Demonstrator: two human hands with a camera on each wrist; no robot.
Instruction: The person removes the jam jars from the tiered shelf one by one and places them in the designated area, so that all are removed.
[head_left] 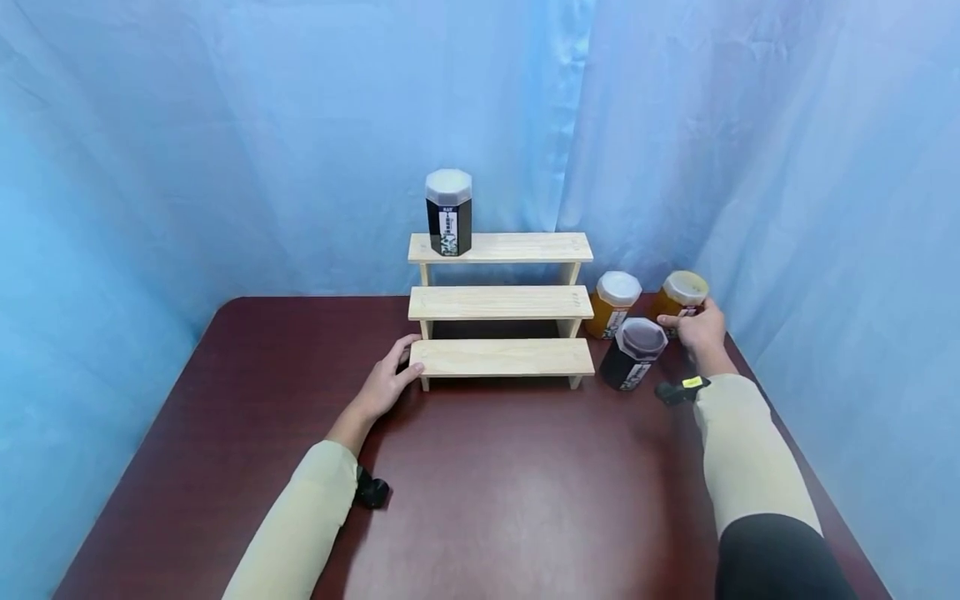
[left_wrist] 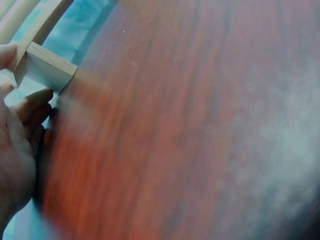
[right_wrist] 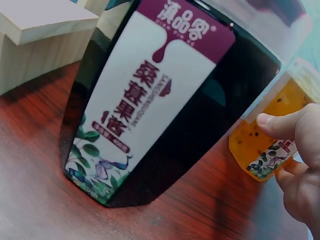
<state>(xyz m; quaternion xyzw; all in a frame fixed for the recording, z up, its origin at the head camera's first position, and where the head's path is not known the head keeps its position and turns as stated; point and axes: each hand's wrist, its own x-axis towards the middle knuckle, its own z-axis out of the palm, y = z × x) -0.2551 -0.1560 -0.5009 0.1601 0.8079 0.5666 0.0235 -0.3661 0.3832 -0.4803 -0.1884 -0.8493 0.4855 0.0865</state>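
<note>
A dark reddish-brown table, glossy enough to catch a pale sheen, stands with light blue curtains behind it and on both sides. A three-step wooden stand sits toward its back edge; the left hand grips the left end of the lowest step. To the right of the stand, the right hand grasps an amber jar around its side, near a second amber jar and a dark jar. Only the head view shows the tall dark jar upright on the top step's left part. The left wrist view reveals wood grain and fingers near the stand's leg; the right wrist view brings out the near dark jar's purple-and-white label and dark specks inside the held jar.
</note>
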